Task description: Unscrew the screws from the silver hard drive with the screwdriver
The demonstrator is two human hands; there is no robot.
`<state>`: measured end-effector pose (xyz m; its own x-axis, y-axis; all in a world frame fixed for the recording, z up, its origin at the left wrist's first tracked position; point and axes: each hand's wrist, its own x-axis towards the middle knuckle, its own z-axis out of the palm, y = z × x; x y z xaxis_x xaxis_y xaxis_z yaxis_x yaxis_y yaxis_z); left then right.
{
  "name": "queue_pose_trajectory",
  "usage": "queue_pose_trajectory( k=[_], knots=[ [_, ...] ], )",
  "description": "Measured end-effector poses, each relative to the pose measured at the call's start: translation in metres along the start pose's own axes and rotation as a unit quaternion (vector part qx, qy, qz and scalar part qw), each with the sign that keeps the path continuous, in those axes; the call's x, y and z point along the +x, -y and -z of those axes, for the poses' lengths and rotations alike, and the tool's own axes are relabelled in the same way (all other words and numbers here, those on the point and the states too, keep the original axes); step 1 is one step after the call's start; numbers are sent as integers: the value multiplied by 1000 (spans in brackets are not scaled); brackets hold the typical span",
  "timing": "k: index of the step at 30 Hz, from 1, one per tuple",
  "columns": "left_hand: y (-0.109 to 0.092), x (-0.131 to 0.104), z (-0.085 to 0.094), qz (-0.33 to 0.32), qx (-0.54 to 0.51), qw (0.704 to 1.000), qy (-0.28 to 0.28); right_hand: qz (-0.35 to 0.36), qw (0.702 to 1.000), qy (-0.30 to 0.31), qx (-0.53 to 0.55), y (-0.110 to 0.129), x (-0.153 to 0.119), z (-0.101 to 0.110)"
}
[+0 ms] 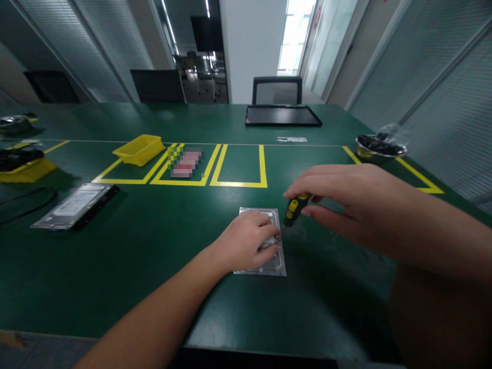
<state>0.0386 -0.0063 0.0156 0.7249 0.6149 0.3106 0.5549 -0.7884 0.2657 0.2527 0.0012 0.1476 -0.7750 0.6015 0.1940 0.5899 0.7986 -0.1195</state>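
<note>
A silver hard drive [277,266] lies flat on the green table in front of me. My left hand [251,241] lies across it, holding it down, with thumb and forefinger bent near its right edge. Much of the drive is hidden under that hand. Over the right edge, my right hand [330,197] grips a black and yellow screwdriver [294,209] by its handle. The screwdriver leans, its thin shaft pointing down to the drive's edge beside my left fingertips. I cannot tell whether the tip sits in a screw.
Another hard drive [77,205] lies at the left, near a black cable [42,190]. Beyond are a yellow tray [139,149], a blurred-out pinkish item [187,163] within yellow tape, a black-framed panel [283,116], and a metal bowl [380,149] of dark parts at the right.
</note>
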Motion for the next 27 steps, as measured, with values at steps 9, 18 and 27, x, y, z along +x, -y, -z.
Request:
queue_pose_trajectory(
  k=[9,18,27],
  knots=[
    [-1,0,1,1,1,1000,8,-33,999,16,-32,3,4,-2],
    [-1,1,1,7,-1,1000,9,-113,988,7,-101,8,8,-4],
    [-2,1,0,5,-7,1000,-3,-117,986,-1,-121,8,8,-5]
  ],
)
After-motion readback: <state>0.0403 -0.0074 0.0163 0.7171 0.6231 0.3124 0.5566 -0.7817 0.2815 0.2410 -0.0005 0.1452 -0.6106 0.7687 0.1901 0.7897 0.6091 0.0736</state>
